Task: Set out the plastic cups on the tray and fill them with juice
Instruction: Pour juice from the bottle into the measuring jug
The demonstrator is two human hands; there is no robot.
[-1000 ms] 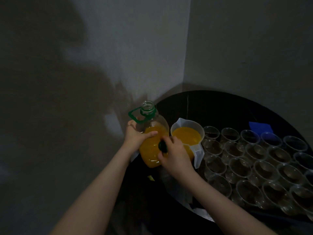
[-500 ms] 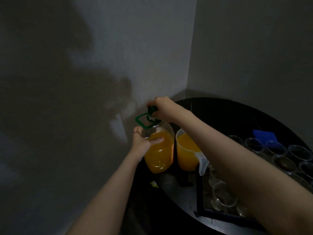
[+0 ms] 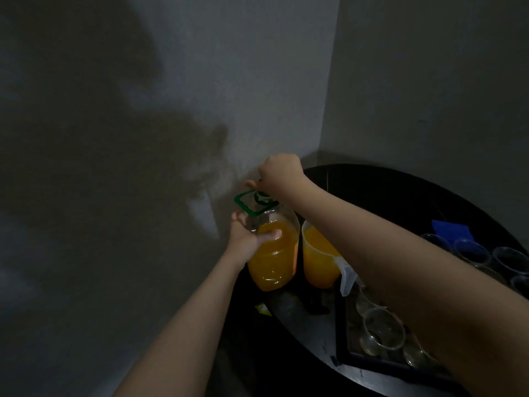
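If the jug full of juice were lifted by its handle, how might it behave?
The jug looks nearly full, so probably heavy for its size. Its mouth appears open, so tilting could spill juice. Thin translucent plastic may flex slightly; its handle sits on one side, so it may swing.

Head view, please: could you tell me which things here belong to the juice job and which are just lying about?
Job: juice bottle, gripped by left hand; right hand at its green cap; filled jug; plastic cups; tray.
Lying about: blue cloth; yellow scrap.
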